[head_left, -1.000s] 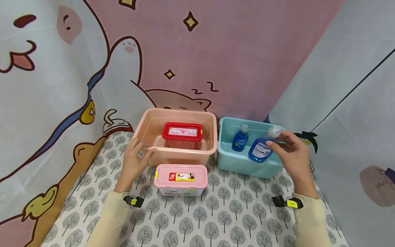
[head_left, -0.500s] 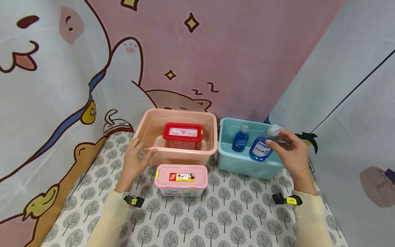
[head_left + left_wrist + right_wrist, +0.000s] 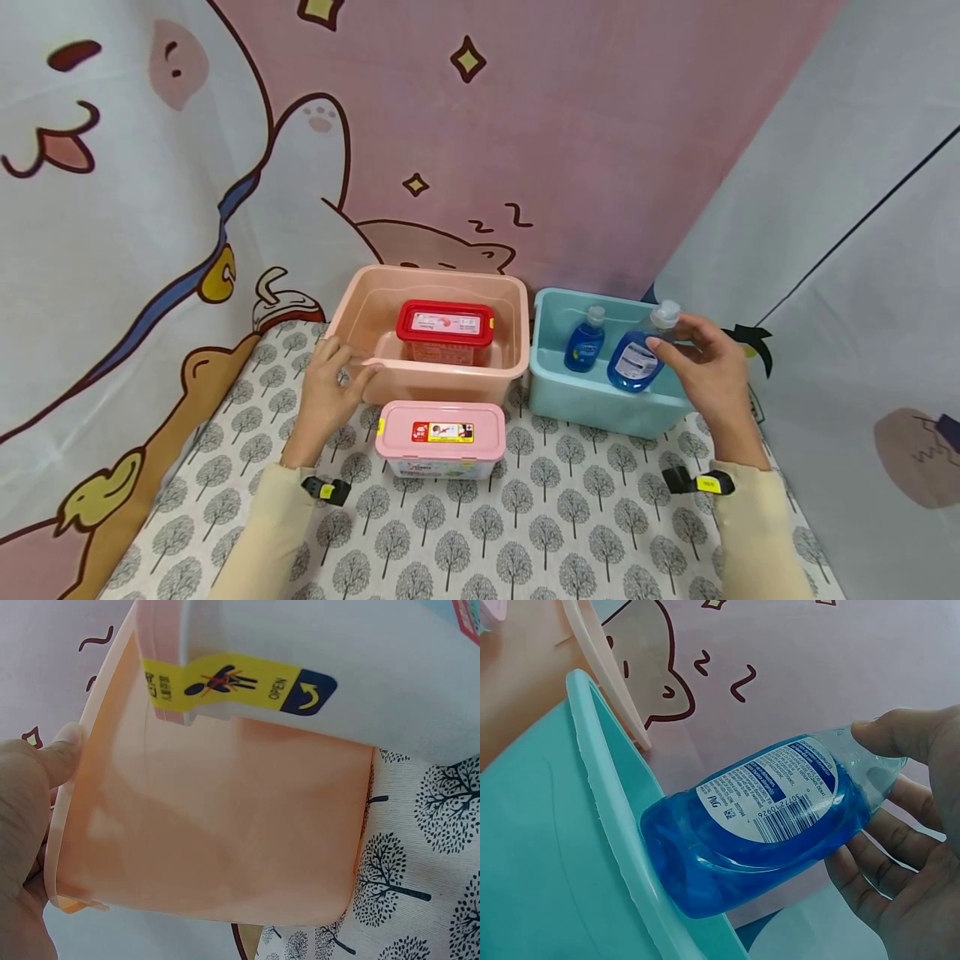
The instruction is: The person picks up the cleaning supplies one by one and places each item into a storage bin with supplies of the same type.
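My right hand (image 3: pixel 708 367) grips a clear bottle of blue dish soap (image 3: pixel 757 825) near its neck, thumb on one side and fingers on the other. The bottle tilts over the front rim of the teal bin (image 3: pixel 592 400), its base near that rim. A second blue soap bottle (image 3: pixel 584 343) stands inside this bin. At the left, my left hand (image 3: pixel 327 396) pinches the front-left rim of the peach bin (image 3: pixel 202 832), its thumb on the rim. Inside the peach bin sits a red-lidded tub (image 3: pixel 444 333).
A pink-lidded white tub (image 3: pixel 441 442) stands on the tree-print cloth (image 3: pixel 517 533) in front of the peach bin. The two bins stand side by side. Behind them hangs a pink cartoon curtain (image 3: pixel 585 125).
The soap bottle in my right hand has come slightly more upright and shifted a little over the teal bin. My left hand keeps its place on the peach rim.
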A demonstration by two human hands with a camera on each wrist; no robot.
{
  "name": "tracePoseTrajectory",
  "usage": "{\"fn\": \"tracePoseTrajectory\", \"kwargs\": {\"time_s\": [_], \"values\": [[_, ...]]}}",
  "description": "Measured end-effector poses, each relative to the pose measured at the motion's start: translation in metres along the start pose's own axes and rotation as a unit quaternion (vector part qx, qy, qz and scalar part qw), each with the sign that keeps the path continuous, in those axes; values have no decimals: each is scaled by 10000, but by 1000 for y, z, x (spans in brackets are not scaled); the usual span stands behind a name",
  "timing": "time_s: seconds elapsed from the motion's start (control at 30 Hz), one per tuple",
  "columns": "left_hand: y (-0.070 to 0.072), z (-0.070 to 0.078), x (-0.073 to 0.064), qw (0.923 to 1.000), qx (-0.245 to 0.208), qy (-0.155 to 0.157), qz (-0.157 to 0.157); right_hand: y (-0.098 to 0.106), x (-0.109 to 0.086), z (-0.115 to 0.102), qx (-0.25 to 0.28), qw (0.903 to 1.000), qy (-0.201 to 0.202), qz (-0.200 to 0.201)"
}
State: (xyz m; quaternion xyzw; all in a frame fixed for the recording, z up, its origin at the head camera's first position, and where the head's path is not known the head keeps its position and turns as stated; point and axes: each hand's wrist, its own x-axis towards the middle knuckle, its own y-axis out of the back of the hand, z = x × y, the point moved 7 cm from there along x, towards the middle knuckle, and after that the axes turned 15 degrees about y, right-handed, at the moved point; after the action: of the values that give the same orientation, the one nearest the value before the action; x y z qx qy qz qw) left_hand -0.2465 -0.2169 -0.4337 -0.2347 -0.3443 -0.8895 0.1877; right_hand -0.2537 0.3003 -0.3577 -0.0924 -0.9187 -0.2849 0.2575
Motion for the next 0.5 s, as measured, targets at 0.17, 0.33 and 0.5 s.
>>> {"fn": "tracePoseTrajectory", "kwargs": {"time_s": [0.17,0.33,0.5], "values": [[0,1,0,10000,-48,-71,37,-1,4,1,-79,9999,-24,-111],[0,1,1,9999,-37,-93,59,-2,6,2,-66,9998,-42,-190],[1,2,0,9999,-48,-84,72,-3,6,5,-142,9993,-204,-288]]}}
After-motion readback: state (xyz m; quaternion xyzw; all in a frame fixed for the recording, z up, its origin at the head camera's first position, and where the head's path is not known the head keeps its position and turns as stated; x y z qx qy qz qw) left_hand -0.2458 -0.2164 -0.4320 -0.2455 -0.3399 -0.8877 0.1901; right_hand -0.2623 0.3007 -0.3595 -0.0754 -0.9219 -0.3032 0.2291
